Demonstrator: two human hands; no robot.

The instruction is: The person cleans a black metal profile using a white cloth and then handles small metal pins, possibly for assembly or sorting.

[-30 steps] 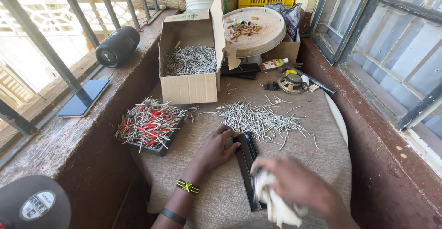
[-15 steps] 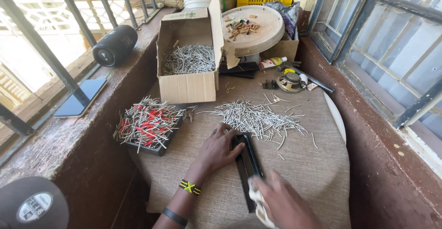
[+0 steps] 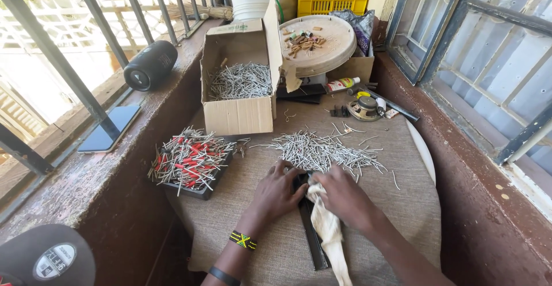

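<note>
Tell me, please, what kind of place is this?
Probably a small home workshop on a barred balcony. A cloth-covered table holds a pile of metal pins, a cardboard box holds more, and window bars line the ledge beside it.

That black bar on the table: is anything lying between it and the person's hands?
Partly. The left hand rests directly on the black bar, nothing between. The right hand presses a pale cloth onto it, so the cloth lies between that hand and the bar. The loose metal pins lie just beyond.
</note>
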